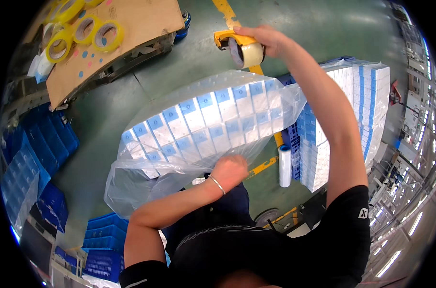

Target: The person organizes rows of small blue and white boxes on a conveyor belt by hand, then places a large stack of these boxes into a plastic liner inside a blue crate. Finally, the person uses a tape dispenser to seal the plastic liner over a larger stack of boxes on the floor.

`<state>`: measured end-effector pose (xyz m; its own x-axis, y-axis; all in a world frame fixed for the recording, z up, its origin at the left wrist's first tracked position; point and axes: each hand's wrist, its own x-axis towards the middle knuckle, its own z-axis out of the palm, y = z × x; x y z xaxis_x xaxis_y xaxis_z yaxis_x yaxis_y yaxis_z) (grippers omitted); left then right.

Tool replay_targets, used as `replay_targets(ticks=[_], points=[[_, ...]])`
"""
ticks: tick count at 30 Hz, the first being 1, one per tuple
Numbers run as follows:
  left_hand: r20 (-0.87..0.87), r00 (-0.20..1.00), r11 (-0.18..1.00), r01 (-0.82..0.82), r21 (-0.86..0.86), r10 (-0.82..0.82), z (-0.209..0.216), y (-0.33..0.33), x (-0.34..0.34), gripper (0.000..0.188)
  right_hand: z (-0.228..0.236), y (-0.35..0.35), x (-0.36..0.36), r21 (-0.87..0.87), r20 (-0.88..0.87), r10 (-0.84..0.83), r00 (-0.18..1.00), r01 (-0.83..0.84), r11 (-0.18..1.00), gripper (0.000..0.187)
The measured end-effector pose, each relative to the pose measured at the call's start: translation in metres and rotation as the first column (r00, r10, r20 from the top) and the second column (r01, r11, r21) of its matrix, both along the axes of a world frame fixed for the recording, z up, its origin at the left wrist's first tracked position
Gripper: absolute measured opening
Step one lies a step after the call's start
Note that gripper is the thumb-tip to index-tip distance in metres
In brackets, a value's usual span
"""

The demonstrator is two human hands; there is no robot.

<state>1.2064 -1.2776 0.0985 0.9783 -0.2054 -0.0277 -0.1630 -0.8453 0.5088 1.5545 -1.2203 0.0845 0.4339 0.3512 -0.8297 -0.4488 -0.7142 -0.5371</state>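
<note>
Rows of white boxes with blue labels [206, 108] lie together under a clear plastic bag [131, 185], whose loose ends spread at both sides. At the near edge of this bundle, my left hand [230, 170] is closed on the gathered plastic; a band circles its wrist. Stretched out past the far side of the bundle, my right hand [266, 38] grips a yellow tape dispenser [223, 36]. A roll of pale tape [249, 54] sits in the dispenser. Whether any tape strip runs from it, I cannot make out.
Several yellow tape rolls [85, 30] rest on a cardboard-topped table [131, 19] at the far left. To the right, wrapped box stacks [366, 101] stand beside a roll of clear film [285, 166]. Blue crates [105, 233] stand at the left. Yellow lines [263, 167] mark the green floor.
</note>
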Motion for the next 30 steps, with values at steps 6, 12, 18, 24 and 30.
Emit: replay_targets(ticks=[6, 12, 18, 24, 30], points=[[-0.014, 1.0, 0.995, 0.012, 0.103, -0.011, -0.023, -0.025, -0.032, 0.006, -0.043, -0.08, -0.058, -0.064, 0.312, 0.107, 0.944, -0.092, 0.994, 0.044], [-0.054, 0.997, 0.981, -0.043, 0.188, 0.054, -0.019, -0.026, -0.047, 0.023, -0.054, -0.162, -0.129, -0.411, 0.556, 0.47, 0.686, -0.264, 0.873, 0.048], [0.071, 0.997, 0.984, -0.019, 0.18, 0.006, -0.006, -0.016, -0.062, 0.045, -0.033, -0.198, -0.19, -0.599, 0.504, 0.642, 0.578, -0.302, 0.742, 0.077], [0.412, 0.853, 0.923, 0.379, -0.065, -0.321, -0.049, -0.044, -0.084, 0.04, -0.047, -0.224, -0.234, -0.607, 0.455, 0.596, 0.662, -0.259, 0.751, 0.088], [-0.066, 0.865, 0.827, 0.451, -0.335, -0.498, -0.081, -0.076, -0.051, 0.036, -0.071, -0.269, -0.221, -0.116, 0.414, -0.015, 0.91, 0.069, 0.991, 0.065]])
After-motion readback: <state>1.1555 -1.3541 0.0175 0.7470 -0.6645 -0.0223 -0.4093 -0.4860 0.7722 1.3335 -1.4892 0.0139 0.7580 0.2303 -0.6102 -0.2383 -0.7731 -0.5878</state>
